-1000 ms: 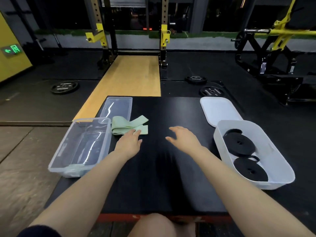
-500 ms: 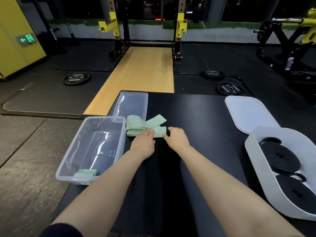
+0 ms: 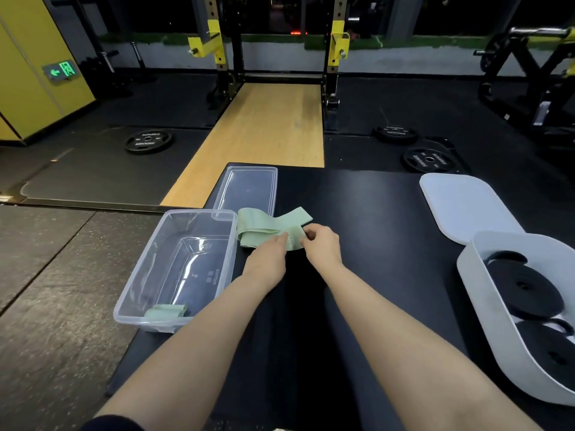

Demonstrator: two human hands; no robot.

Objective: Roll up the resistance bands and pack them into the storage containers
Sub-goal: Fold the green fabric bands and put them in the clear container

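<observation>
Both hands have closed in on the loose green resistance band point(image 3: 267, 227) since a moment earlier, when they only lay against its near edge, and the view has tipped further down toward the desk point(image 3: 367, 219). The right hand point(image 3: 322, 244) now pinches the band's near end between thumb and curled fingers, lifting that end slightly off the surface. The left hand point(image 3: 266, 259) presses on the same end just beside it, fingers fairly straight over the fabric; whether its thumb hooks under the band cannot be told.

The band lies in loose folds on the black desk, its far end overlapping the near edge of a clear lid point(image 3: 249, 188) and its left fold just beside the clear storage container point(image 3: 174, 265). Inside that container, at the near wall, sits one rolled green band point(image 3: 166, 312). At the right side of the desk a white container point(image 3: 479, 303) holds two coiled black bands point(image 3: 525, 290), with its white lid point(image 3: 463, 206) lying flat just beyond it.

Beyond the desk, weight plates point(image 3: 148, 141) lie on the dark gym floor beside a wooden lifting platform point(image 3: 267, 132).
</observation>
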